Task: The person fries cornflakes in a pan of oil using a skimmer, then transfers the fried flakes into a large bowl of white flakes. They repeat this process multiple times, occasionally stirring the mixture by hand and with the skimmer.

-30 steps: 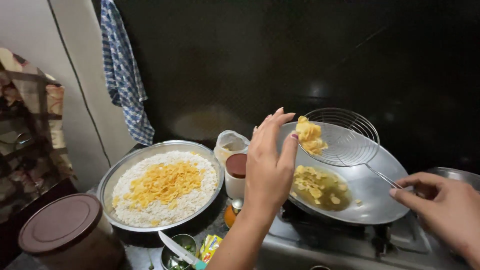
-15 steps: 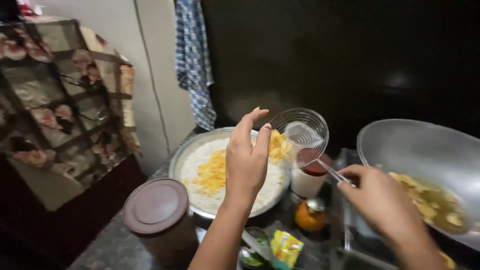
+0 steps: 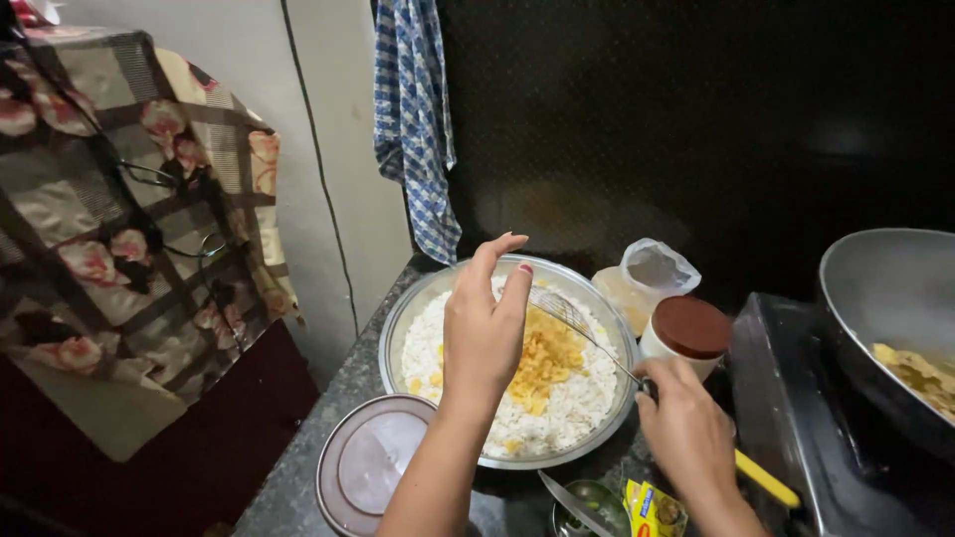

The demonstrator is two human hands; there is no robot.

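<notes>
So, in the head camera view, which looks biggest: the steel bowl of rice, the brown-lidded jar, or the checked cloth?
1. Steel bowl of rice
2. Checked cloth, though it hangs farther back, so this is unsure
3. Brown-lidded jar

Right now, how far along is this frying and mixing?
Done: yellow fried bits lie on white puffed rice in the round steel bowl. In hand: right hand tips the wire skimmer there, left hand beside it. Left: more bits in the grey pan.
</notes>
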